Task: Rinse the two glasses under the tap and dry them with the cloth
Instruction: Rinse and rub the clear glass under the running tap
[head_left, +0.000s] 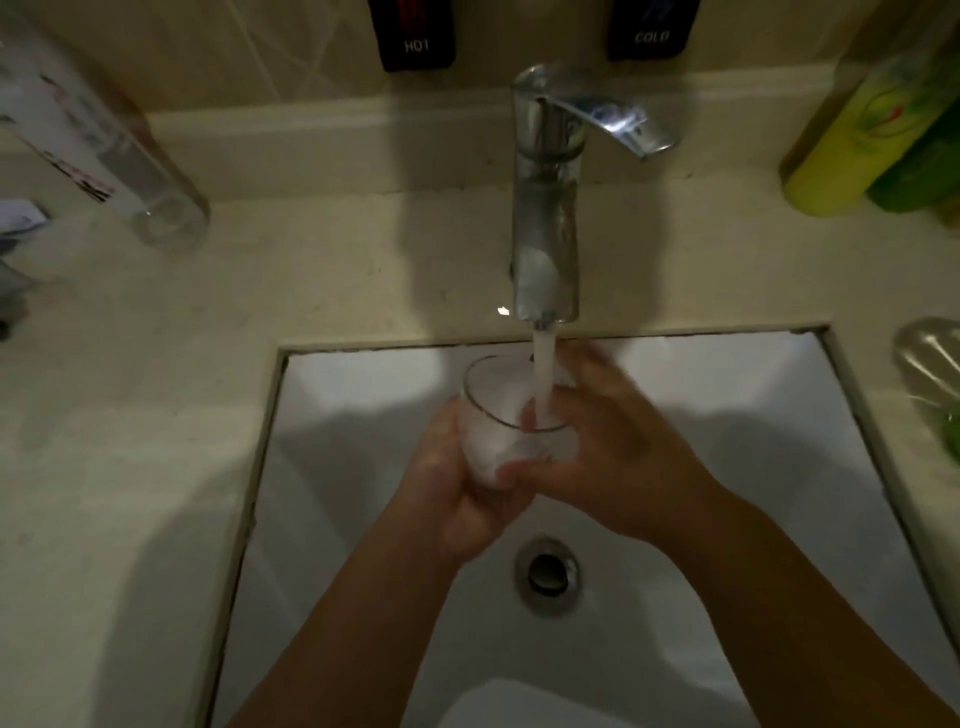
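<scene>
Worktop (130, 322) pale and stone-like, carrying a clear bottle (98, 150) far left, leaning in the wide-angle view. Further in, white sink (363, 395) sunk into that surface, drain (546, 574) near its middle. Over the sink, left hand (457, 499) curled round the lower wall and base of the glass (511, 415), cupping it from the near left side. Glass upright or slightly tipped, mouth up, directly under the stream (543, 374) falling from the chrome tap (545, 208), lever swung to the right. Right hand (618, 457) wrapped on the glass from the right, thumb over the rim and seemingly inside, probably rubbing the inner wall; blurred, so cannot tell exactly. Both hands close together, touching at the base of the glass. Further right, yellow and green bottles (872, 135) against the back wall, and a translucent dish (930, 374) at the edge.

Only one glass in view; second glass and cloth not visible.

Likely step: rinsing the first glass. Risks from here: wet, smooth glass slipping out of wet fingers and striking the hard basin; rim knocking the spout just above if lifted carelessly; water splashing over the worktop if tilted into the stream.
</scene>
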